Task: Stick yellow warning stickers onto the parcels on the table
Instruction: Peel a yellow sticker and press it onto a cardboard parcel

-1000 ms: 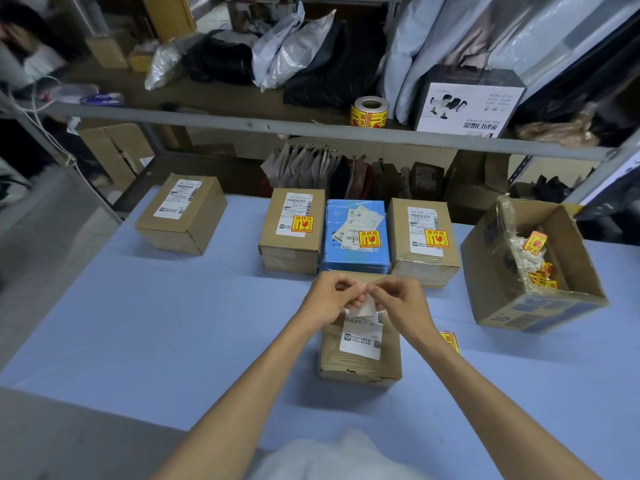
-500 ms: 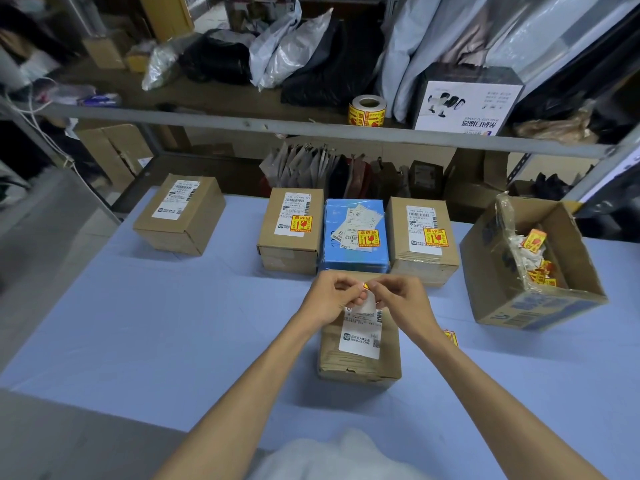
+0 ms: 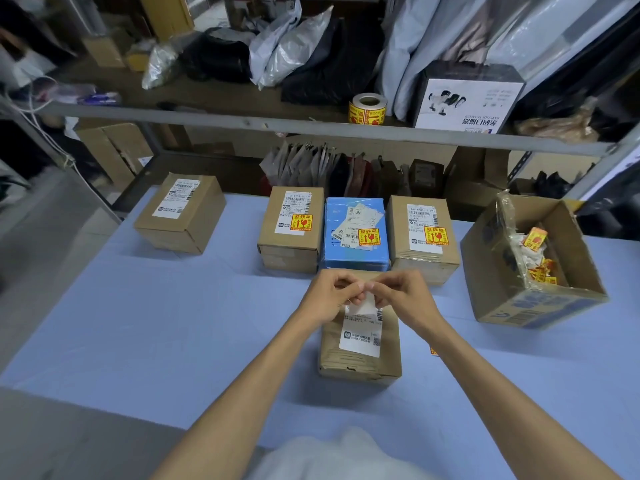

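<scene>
My left hand [image 3: 330, 295] and my right hand [image 3: 403, 295] meet over a small brown parcel [image 3: 360, 344] with a white shipping label. Both pinch a small sticker sheet [image 3: 363, 303] whose white backing faces me. Behind it stand a brown parcel [image 3: 291, 233], a blue parcel [image 3: 356, 233] and another brown parcel [image 3: 422, 237], each bearing a yellow warning sticker. A brown parcel [image 3: 180, 213] at the far left shows only a white label.
An open cardboard box [image 3: 540, 303] with used sticker backings sits at the right. A loose yellow sticker [image 3: 433, 350] peeks out beside my right forearm. A sticker roll [image 3: 367, 109] stands on the shelf behind the blue-covered table [image 3: 156, 323].
My fingers keep working at the sticker sheet over the near parcel. A yellow corner visible half a second ago is now hidden. The parcels have not moved.
</scene>
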{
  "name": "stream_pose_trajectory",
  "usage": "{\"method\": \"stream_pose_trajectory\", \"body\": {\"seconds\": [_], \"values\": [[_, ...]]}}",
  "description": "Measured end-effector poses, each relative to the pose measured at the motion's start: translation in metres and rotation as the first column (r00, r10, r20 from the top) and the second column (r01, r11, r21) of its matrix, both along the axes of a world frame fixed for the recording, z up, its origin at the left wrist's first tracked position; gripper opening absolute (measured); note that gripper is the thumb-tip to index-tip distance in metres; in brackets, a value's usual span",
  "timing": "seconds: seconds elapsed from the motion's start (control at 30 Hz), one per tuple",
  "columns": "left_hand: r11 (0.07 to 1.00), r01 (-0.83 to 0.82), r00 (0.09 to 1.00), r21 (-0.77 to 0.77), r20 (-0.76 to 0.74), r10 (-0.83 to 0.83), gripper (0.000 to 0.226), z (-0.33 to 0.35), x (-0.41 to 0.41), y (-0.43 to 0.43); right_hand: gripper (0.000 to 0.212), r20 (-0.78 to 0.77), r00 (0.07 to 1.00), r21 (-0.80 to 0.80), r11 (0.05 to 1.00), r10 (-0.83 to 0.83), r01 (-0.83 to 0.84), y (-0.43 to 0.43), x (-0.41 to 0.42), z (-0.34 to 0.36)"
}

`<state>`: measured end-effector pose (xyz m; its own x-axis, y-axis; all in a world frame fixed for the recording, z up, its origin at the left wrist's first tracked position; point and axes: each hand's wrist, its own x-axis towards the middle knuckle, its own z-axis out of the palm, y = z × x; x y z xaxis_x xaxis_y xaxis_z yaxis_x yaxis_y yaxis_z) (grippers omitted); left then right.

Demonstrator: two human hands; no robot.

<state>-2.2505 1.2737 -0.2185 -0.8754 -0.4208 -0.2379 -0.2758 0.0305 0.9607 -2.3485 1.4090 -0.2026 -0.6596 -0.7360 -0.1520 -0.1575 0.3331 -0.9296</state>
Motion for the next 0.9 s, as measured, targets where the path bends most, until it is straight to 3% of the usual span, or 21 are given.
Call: {"method": "stream_pose_trajectory", "body": {"seconds": [0.2,0.33,0.6,0.73,0.9], "values": [[0.998,-0.035,0.999,-0.045,-0.01,0.034,0.009,-0.005,-0.005,0.004,0.013,0.075,0.991,-0.039,0.993,-0.113,0.116,-0.004,0.002,0.001],[0.993,-0.099,0.995,0.069,-0.005,0.099,0.014,-0.002,-0.009,0.006,0.017,0.116,0.978,-0.078,0.98,-0.175,0.185,-0.008,0.005,0.002],[0.977,-0.12,0.992,0.175,-0.008,0.123,0.015,0.001,-0.012,0.007,0.015,0.151,0.968,-0.096,0.972,-0.199,0.215,-0.013,0.006,0.001],[0.987,-0.111,0.993,0.117,-0.018,0.114,0.017,0.0,-0.009,0.005,0.014,0.147,0.972,-0.108,0.974,-0.182,0.198,-0.013,0.007,0.001],[0.967,-0.2,0.979,0.155,0.007,0.201,0.017,-0.005,-0.009,0.001,0.014,0.166,0.96,-0.108,0.964,-0.225,0.244,-0.011,0.007,-0.002]]}}
